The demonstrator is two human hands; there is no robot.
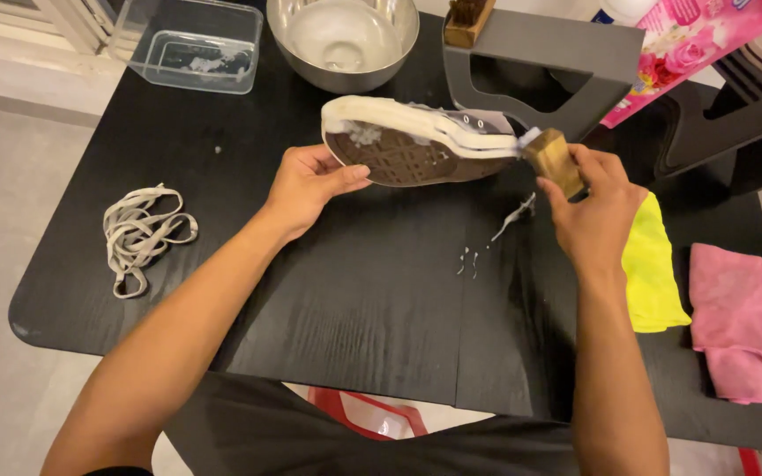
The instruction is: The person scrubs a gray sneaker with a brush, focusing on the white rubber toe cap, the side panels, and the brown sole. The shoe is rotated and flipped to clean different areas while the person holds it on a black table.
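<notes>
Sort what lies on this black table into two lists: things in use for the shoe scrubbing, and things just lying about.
In use:
- white canvas shoe with brown sole, held by left hand
- wooden scrubbing brush, in right hand

Lying about:
- tangled white laces
- clear plastic tub
- steel bowl
- yellow cloth
- pink cloth
- second wooden brush

A pink plastic pouch (694, 44) printed with roses lies at the table's far right corner, partly behind a grey stand (544, 66). Just left of the pouch's top, a white container with a blue band (621, 11) shows at the picture's upper edge, mostly cut off.
</notes>
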